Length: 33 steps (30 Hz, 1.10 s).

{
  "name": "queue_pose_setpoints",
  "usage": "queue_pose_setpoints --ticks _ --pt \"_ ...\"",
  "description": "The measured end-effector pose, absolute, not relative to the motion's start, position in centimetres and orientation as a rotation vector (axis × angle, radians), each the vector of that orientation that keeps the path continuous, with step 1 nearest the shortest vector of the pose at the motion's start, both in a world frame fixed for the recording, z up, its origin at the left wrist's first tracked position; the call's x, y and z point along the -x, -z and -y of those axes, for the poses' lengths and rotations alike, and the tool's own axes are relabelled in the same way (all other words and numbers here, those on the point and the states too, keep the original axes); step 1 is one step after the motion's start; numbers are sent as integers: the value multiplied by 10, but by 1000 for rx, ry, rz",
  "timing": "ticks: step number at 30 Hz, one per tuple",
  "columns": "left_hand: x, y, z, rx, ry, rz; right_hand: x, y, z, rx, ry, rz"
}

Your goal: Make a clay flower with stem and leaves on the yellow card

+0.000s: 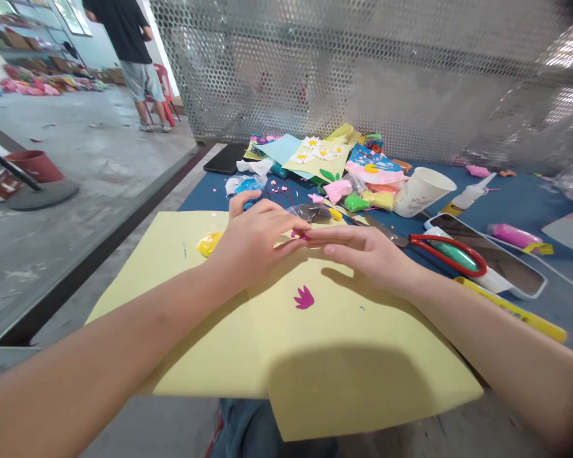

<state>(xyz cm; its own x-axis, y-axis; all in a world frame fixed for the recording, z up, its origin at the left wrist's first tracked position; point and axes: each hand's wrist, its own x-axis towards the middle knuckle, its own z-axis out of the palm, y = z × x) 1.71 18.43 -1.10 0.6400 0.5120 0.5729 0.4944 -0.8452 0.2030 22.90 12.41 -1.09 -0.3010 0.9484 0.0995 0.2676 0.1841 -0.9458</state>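
Note:
My left hand (255,232) pinches a small magenta piece (298,236) between thumb and fingertips, just above a yellow paper sheet (210,356). From the other side, my right hand (363,249) reaches in with its fingers stretched out and their tips touching the piece; its thumb stands apart. Fingers largely cover the piece, so its shape is unclear. Below the hands, a flat magenta petal shape (304,298) with pointed lobes lies on the paper. A yellow lump in clear wrap (209,243) sits beside my left wrist.
Red-handled scissors (451,251) lie right of my right hand, over a phone (496,254). Near them are a paper cup (423,191), a glue bottle (468,197) and a yellow marker (516,310). Coloured packets and daisy-decorated paper (315,156) are piled behind. A person (128,57) stands far left.

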Motion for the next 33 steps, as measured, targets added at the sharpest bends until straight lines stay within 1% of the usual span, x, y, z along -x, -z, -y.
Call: queue_pose_setpoints --ticks 2,4,6,9,12,15,19,21,24,26,28,30,33 --pt "-18 9 -182 -2750 -1024 -875 -229 11 -123 1105 -1213 1675" --pt "-19 7 -179 -2671 -1032 -891 -227 11 -121 1092 -1140 1693" --pt "-20 5 -175 -2607 -1008 -863 -225 11 -119 1115 -919 1758" --pt "-23 4 -172 -2553 -945 -752 -221 9 -116 1102 -493 1876" --pt "-24 3 -170 -2515 -894 -682 -218 6 -113 1029 -281 1952" --pt "-23 -1 -167 -2453 -902 -680 -218 5 -112 1111 -265 1911" --pt "-21 -5 -166 -2393 -909 -750 -224 8 -116 1311 -379 1668" --pt "-21 -4 -168 -2419 -876 -791 -227 9 -117 1400 -375 1744" --pt "-21 -1 -171 -2465 -811 -788 -226 11 -117 1532 -164 2035" --pt "-22 1 -172 -2469 -807 -769 -225 14 -117 1532 49 2191" --pt "-22 3 -172 -2452 -833 -752 -225 17 -118 1489 190 2285" --pt "-22 3 -170 -2422 -876 -737 -227 19 -118 1458 222 2297" --pt "-23 3 -169 -2389 -914 -697 -228 18 -118 1399 140 2200"
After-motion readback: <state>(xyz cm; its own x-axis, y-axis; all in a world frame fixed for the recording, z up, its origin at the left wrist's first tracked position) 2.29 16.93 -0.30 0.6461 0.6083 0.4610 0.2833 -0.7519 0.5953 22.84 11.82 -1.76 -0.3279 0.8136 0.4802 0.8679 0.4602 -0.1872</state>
